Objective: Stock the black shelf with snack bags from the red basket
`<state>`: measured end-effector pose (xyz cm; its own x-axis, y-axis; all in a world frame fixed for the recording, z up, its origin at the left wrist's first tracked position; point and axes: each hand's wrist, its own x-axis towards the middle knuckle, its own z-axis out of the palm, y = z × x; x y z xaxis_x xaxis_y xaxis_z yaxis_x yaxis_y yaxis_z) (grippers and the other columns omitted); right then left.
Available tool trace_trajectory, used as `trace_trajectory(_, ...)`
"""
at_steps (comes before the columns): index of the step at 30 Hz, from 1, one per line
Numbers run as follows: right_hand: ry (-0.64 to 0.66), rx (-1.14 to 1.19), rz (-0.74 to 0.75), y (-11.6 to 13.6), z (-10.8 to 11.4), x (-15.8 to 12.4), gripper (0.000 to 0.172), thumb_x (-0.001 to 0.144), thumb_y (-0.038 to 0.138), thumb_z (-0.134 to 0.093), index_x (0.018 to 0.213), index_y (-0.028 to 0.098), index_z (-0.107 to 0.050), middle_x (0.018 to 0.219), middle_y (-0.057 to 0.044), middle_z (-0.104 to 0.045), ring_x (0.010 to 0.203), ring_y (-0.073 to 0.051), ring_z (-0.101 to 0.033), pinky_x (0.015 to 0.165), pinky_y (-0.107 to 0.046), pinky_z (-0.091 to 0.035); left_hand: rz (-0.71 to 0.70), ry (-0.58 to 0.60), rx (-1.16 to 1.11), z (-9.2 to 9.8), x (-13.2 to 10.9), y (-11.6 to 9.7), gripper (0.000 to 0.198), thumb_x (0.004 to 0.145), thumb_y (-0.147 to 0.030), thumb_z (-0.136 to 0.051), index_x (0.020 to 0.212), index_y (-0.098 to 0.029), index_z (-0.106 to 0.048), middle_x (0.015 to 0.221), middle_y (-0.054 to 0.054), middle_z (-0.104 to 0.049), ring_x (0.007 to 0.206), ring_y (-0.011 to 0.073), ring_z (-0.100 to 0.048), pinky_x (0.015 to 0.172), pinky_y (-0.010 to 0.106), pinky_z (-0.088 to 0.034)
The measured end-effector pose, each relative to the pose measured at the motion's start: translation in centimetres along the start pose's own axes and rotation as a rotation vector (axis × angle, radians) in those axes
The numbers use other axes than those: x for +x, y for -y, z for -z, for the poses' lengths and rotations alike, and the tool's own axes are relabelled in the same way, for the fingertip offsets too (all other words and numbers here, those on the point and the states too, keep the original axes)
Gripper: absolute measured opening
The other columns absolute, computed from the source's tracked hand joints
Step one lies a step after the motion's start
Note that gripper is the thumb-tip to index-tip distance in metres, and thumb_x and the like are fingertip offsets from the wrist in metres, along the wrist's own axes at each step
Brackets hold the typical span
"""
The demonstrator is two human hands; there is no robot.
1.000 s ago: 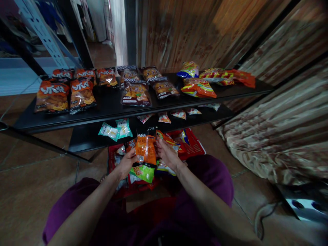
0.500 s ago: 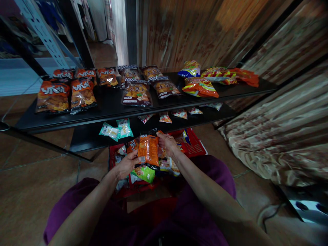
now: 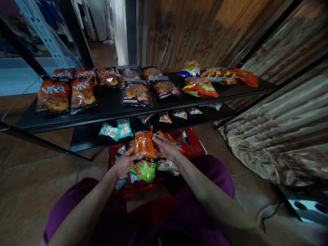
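An orange snack bag [image 3: 144, 145] with black ends is tilted up above the red basket [image 3: 198, 145]. My left hand [image 3: 125, 162] grips its lower left edge, thumb on the near face. At the bag's right edge is my right hand [image 3: 165, 148], fingers stretched out and pointing up-left; whether they touch the bag is hard to tell. Under the bag, a green snack packet [image 3: 144, 172] lies on other packets in the basket, with a white and yellow packet [image 3: 167, 167] to its right.
A black two-tier shelf [image 3: 107, 109] stands ahead. Its top tier carries orange snack bags [image 3: 52, 95], brown potato chip bags [image 3: 137, 94] and red-yellow bags [image 3: 200, 87]. Small green packets [image 3: 110, 131] lie on the lower tier. A curtain [image 3: 269, 136] hangs at the right.
The orange snack bag has shifted slightly left and up in my left hand. My right hand has come off its upper corner and moved down and left, fingers straightened.
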<state>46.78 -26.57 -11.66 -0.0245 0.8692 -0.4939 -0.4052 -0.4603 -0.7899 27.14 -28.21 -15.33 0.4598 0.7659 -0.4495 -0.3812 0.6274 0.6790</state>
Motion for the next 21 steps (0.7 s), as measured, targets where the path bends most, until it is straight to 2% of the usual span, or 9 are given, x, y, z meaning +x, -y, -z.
trace_trajectory(4,0.069,-0.109,-0.044,-1.2,0.5,-1.7,0.042,0.065,0.031,-0.080,0.104,0.022,-0.064,0.094,-0.003,-0.072,0.076,-0.015,-0.069,0.064,-0.024,-0.057,-0.064,0.000,-0.047,0.1,0.5,0.4,0.036,0.070,-0.016,-0.074,0.106,-0.019,-0.064,0.113,0.007,-0.066,0.095,0.0178,-0.063,0.085,0.031,-0.049)
trace_trajectory(8,0.134,-0.152,-0.034,-3.3,1.4,-2.5,0.049,0.064,0.028,-0.081,0.109,0.021,-0.062,0.095,-0.003,-0.072,0.078,-0.015,-0.071,0.070,-0.025,-0.058,-0.076,-0.013,-0.075,0.2,0.8,0.9,0.034,0.069,-0.018,-0.075,0.101,-0.017,-0.065,0.106,0.007,-0.068,0.093,0.0178,-0.064,0.090,0.031,-0.046)
trace_trajectory(14,-0.018,-0.017,-0.010,-5.0,1.3,-2.6,0.027,0.064,0.019,-0.079,0.087,0.018,-0.065,0.080,0.000,-0.072,0.071,-0.013,-0.071,0.063,-0.019,-0.057,-0.073,-0.030,-0.050,-0.1,0.7,0.9,0.037,0.066,-0.019,-0.077,0.101,-0.016,-0.064,0.104,0.007,-0.069,0.091,0.0175,-0.064,0.088,0.031,-0.047)
trace_trajectory(17,-0.079,0.000,-0.009,-5.3,1.3,-2.7,0.026,0.061,0.013,-0.079,0.082,0.017,-0.065,0.067,0.001,-0.069,0.058,-0.011,-0.068,0.052,-0.016,-0.054,-0.074,-0.071,-0.064,-0.1,0.7,1.0,0.034,0.066,-0.019,-0.076,0.098,-0.016,-0.065,0.101,0.006,-0.070,0.088,0.0161,-0.064,0.087,0.030,-0.047)
trace_trajectory(21,-0.064,-0.017,-0.033,-5.3,1.5,-3.0,0.026,0.061,0.010,-0.077,0.084,0.015,-0.066,0.063,0.000,-0.068,0.049,-0.009,-0.063,0.048,-0.015,-0.052,-0.064,-0.122,-0.102,0.0,0.8,1.3,0.033,0.062,-0.018,-0.078,0.093,-0.015,-0.066,0.095,0.006,-0.070,0.081,0.0171,-0.065,0.084,0.031,-0.048)
